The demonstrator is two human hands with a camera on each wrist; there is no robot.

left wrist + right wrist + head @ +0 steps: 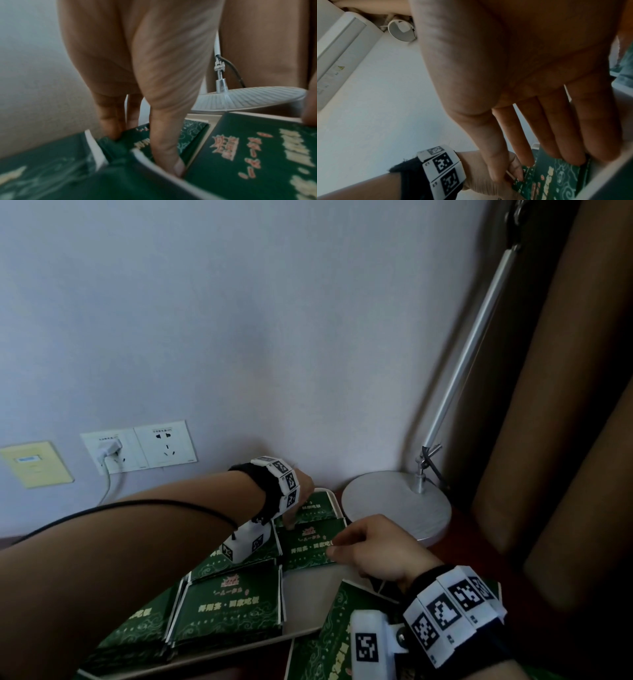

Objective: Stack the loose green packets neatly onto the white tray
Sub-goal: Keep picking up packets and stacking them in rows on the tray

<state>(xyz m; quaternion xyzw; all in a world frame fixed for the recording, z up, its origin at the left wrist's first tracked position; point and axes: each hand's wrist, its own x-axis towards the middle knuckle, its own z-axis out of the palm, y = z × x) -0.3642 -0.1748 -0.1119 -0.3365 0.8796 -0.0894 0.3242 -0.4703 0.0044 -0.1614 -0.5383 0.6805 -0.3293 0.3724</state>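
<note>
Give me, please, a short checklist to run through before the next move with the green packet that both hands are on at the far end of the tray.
1. Right hand fingertips on the far packet: ok.
2. Left hand thumb at that packet's left edge: ok.
3. Packet lies inside the white tray: ok.
4. Packet squared with the near stack: not ok, a gap and a skew show.
5. Clear of the lamp base: ok.
6. Loose packets over the near tray rim remain unstacked: not ok.

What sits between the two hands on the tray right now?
One green packet: the left hand touches its far-left corner, the right hand its right edge, in the head view.
</note>
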